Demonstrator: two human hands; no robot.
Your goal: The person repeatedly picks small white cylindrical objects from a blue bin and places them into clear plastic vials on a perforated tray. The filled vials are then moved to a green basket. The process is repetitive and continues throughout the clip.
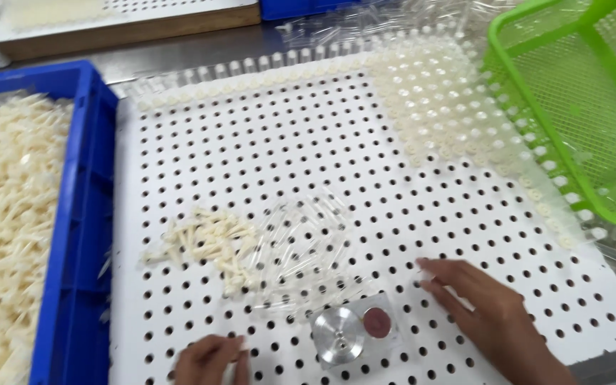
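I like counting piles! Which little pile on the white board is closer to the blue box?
The cream-coloured pile of small plastic pieces. It lies on the side towards the blue box, while the see-through tubes lie on its far side, nearer the board's middle.

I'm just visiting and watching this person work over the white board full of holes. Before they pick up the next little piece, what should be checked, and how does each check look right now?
1. Right hand free: ok, it rests flat on the perforated board, holding nothing.
2. Left hand free: cannot tell, it is partly cut off at the picture's edge.
3. Cream pieces within reach: ok, a small pile lies between the hands.
4. Clear tubes within reach: ok, heaped beside the cream pile.
5. Open holes left: ok, only the far right corner is filled.
6. Metal fixture unobstructed: ok, nothing covers it.
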